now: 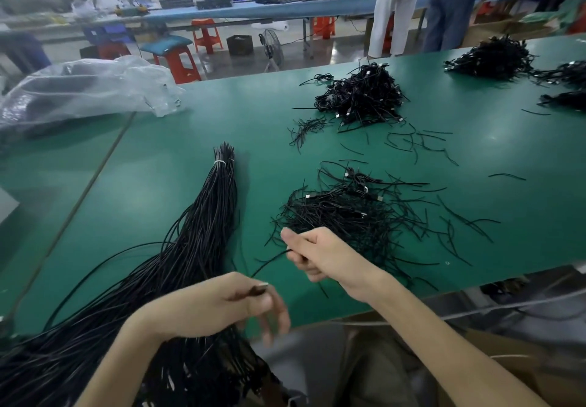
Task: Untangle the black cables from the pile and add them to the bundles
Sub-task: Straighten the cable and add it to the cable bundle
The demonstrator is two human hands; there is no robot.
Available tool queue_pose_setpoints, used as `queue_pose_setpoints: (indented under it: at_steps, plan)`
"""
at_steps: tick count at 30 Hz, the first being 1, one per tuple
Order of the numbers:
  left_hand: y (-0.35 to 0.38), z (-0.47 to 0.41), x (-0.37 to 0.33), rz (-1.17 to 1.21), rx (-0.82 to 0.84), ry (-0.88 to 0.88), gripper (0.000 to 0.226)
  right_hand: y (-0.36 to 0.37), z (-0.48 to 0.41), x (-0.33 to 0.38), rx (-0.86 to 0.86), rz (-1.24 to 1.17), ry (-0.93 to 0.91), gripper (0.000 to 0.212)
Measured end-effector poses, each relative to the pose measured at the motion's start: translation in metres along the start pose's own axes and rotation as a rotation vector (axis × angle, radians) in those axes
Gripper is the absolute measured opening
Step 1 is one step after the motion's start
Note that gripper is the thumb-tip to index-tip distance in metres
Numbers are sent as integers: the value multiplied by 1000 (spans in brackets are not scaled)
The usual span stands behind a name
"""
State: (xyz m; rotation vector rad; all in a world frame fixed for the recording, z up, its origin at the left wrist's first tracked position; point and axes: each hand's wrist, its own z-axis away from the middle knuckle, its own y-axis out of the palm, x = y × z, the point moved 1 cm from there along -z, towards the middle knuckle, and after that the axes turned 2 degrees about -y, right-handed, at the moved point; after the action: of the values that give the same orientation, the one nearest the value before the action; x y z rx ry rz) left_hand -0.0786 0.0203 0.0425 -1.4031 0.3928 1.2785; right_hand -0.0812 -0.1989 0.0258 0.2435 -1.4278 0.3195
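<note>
A long bundle of black cables [203, 226], tied with a white band near its far tip, lies on the green table [165, 184] and fans out over the near edge at the lower left. My left hand [222, 305] hovers over its near end and pinches a cable's plug end between thumb and fingers. My right hand [320, 256] grips a thin black cable [269, 262] that runs toward the left hand. Just behind the right hand lies the tangled pile of black cables [348, 213].
A second tangled heap [361, 96] sits farther back, with more heaps [494, 58] at the far right. Loose cable pieces [418, 143] are scattered between them. A crumpled clear plastic bag [85, 86] lies at the far left. People stand beyond the table's far edge.
</note>
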Motion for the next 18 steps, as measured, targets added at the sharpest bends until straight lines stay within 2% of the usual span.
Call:
queue_pose_setpoints:
  at_steps: [1,3,5,9,12,15,17,18]
  plan:
    - [3,-4,8,-48,-62,-81,36,4,0,5,9,22,-43,53]
    - [8,-11,17,26,-230,-157,31,14,1,10,14,92,-147,52]
    - [8,-13,20,218,-374,-80,34,24,1,10,19,102,-219,50]
    - [16,-19,20,517,-452,166,50,35,6,-4,34,-64,-218,48]
    - [24,-32,6,907,-569,290,60,48,9,-20,87,-74,-201,47]
    - [14,-27,-3,1256,-658,357,48,48,10,-30,138,38,-149,52]
    - [2,-16,-5,1298,-665,405,39,34,8,-32,180,64,-61,59]
    - [-1,-10,-5,1222,-658,386,38,26,6,-31,181,55,-13,62]
